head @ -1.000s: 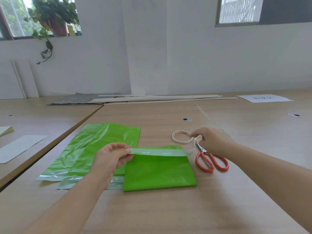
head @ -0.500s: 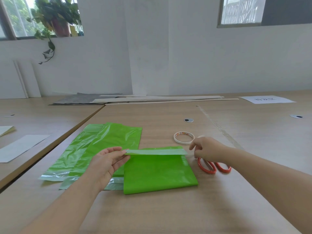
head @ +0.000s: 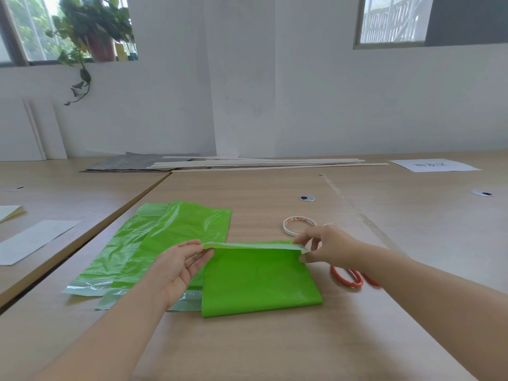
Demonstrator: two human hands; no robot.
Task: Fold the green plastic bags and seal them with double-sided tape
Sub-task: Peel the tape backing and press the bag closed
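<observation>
On table (head: 247, 347): one folded bag (head: 258, 281), two hands pinching flap, one tape roll (head: 299, 225).

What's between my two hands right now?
In the head view, the raised pale top flap of the folded green bag spans the gap, pinched by the left hand at one end and the right hand at the other.

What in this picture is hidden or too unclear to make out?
- Orange-handled scissors: blades hidden behind the right hand, head view.
- White paper sheet: its print is too small to read.
- Folded green plastic bag: any tape under the lifted flap is out of sight.
- Both elbows: cut off by the frame's bottom edge.
</observation>
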